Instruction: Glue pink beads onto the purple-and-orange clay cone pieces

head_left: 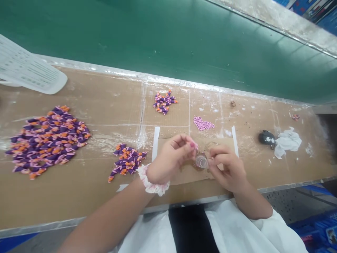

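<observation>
My left hand [173,154], with a white scrunchie [153,181] on its wrist, pinches a small pink piece [194,145] between thumb and fingertips. My right hand [228,169] has thumb and forefinger pressed together, and anything between them is too small to make out. Between the hands stands a small clear cup [201,161], just left of my right fingertips. Tiny beads lie around its base. Beyond the hands is a heap of pink-purple beads [203,123]. Left of my left hand lies a pile of small purple, pink and orange figures [127,160].
Cardboard [105,200] covers the table. A large pile of figures [50,140] and a white plastic basket [34,70] are at left, a smaller pile [164,102] farther back. At right sit a black toy with white eyes [266,137] and a crumpled white tissue [288,142].
</observation>
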Available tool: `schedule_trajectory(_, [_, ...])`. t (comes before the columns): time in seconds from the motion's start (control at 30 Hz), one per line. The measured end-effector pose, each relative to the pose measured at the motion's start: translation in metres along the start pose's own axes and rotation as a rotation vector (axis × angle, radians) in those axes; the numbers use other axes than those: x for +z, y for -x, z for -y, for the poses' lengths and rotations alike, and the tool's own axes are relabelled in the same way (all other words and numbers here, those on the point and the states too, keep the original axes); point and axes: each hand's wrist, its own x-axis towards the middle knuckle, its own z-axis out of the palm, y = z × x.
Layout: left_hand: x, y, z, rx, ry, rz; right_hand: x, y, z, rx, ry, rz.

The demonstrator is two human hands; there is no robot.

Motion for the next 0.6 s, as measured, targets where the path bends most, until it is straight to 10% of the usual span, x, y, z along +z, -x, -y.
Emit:
schedule_trajectory(0.2, [-0.022,-0.027,-0.028,0.275,0.029,-0.348,-0.001,0.005,-0.004,0.046,-0.015,-0.096])
schedule_trajectory(0.4, [-0.027,-0.023,-0.043,0.400,-0.155,-0.270,0.001,0.007,-0.007,0.055,-0.021,-0.073])
schedule_trajectory(0.6, [-0.054,0.022,-0.086,0.483,-1.182,-0.620,-0.001,0.007,-0.008,0.051,-0.072,-0.098])
